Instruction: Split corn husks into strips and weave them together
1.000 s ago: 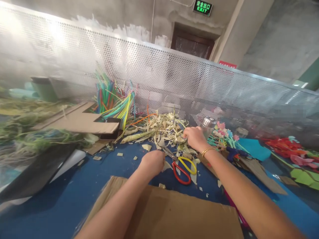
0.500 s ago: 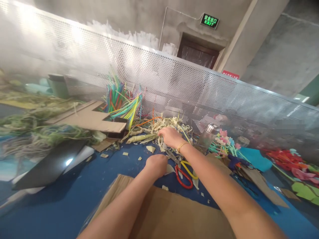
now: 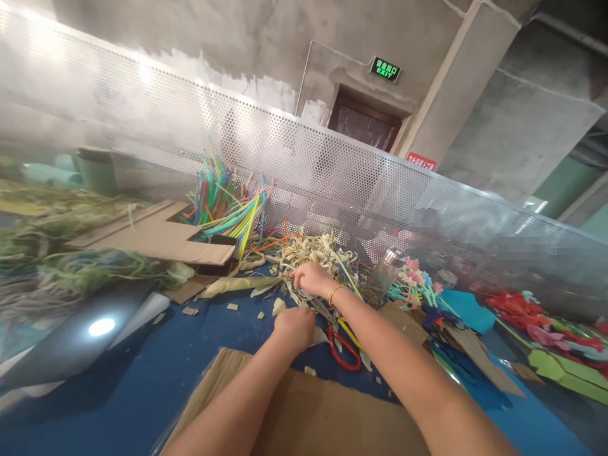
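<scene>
In the head view, the work looks partway along to me. Small pale scraps [image 3: 279, 306] litter the blue counter [image 3: 128, 386], which suggests some cutting has been done already, yet a big heap of dried husks [image 3: 325, 250] sits at the far middle, unsorted and loosely tangled. One long husk [image 3: 240, 286] lies apart at the heap's left side, whole as far as I can see. I can't spot any finished piece made of husk; the sorting and picking over seem far from complete.

The right hand [image 3: 311, 278], with a gold bracelet [image 3: 334, 294] at the wrist, is at the near edge of that heap. Its fingers are bent, the tips among the strips beside the long husk's right end; whether they pinch anything I can't tell. The left hand [image 3: 295, 329] is nearer, clenched in a fist above the far edge of a cardboard sheet [image 3: 332, 415]. A pale flake [image 3: 319, 337] shows just right of the fist, but I can't say whether it is gripped or merely lying behind.

The scissors [image 3: 346, 358] lie to the right of the fist, red and yellow handles towards the near side, with the right forearm passing over part of them. Farther left stands a bundle of bright stems [image 3: 218, 196]; on the right are a glass jar [image 3: 386, 272] and pastel flowers [image 3: 414, 278].
</scene>
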Demonstrator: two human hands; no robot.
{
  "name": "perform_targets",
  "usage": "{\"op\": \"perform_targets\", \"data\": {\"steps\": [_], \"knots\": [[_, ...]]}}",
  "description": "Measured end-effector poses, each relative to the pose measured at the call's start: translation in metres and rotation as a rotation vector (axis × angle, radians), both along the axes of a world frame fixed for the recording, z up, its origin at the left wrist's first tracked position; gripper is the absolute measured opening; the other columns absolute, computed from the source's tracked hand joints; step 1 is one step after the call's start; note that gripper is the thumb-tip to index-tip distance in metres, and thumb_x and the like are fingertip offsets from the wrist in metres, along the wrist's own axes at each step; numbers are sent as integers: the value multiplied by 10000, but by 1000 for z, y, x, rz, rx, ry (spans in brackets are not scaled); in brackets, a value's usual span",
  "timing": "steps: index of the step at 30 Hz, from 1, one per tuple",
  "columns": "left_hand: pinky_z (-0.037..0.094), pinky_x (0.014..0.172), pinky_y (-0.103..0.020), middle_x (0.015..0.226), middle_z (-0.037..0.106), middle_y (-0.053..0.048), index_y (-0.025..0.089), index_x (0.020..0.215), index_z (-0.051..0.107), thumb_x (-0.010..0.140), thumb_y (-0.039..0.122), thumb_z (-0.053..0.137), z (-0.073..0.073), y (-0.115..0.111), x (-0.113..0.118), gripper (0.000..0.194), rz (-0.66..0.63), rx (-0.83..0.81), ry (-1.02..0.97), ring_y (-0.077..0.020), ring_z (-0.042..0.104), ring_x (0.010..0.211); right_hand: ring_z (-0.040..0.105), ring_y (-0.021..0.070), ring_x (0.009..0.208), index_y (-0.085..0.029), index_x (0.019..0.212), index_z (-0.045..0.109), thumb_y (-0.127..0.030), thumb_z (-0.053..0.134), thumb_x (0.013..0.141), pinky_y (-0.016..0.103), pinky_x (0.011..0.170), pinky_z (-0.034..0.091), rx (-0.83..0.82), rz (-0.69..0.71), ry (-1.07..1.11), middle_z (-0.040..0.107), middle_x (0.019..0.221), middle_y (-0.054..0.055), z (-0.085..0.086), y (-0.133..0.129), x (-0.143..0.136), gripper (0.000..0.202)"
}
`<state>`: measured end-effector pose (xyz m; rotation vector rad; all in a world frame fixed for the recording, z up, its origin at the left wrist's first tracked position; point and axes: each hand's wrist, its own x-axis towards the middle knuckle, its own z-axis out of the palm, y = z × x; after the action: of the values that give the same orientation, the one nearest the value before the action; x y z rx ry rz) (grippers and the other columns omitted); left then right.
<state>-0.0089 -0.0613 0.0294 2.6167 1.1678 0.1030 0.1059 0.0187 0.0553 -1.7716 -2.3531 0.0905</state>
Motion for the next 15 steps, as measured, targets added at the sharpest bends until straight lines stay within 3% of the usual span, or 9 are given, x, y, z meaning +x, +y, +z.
{"op": "perform_targets", "data": {"steps": [4,7,11,15], "knots": [[556,756,-445,1010,720,-192,118,962,707,742,54,511,4,-2,0,301,28,-9,65,-346,673,983,533,227,1156,-124,1127,631,-112,510,810,332,983,379,166,-286,-54,611,1208,156,11,19,13,340],[551,787,-429,1023,720,-176,129,969,708,759,61,520,6,-4,0,290,34,-18,83,-328,667,1005,554,254,1123,-140,1210,580,-178,623,768,352,936,405,156,-381,-70,604,1204,172,7,36,16,445],[547,831,-407,1085,705,-162,145,1030,700,757,108,571,6,-4,0,304,30,-31,85,-312,650,1045,630,232,961,-198,1015,684,-171,618,763,304,809,445,120,-383,-38,684,1022,102,9,54,14,262],[550,828,-417,1105,696,-169,134,1059,691,763,107,558,5,-3,0,326,28,-40,85,-317,647,1047,607,209,987,-201,1038,669,-181,570,795,299,837,446,188,-288,19,671,1061,76,29,56,16,263]]}}
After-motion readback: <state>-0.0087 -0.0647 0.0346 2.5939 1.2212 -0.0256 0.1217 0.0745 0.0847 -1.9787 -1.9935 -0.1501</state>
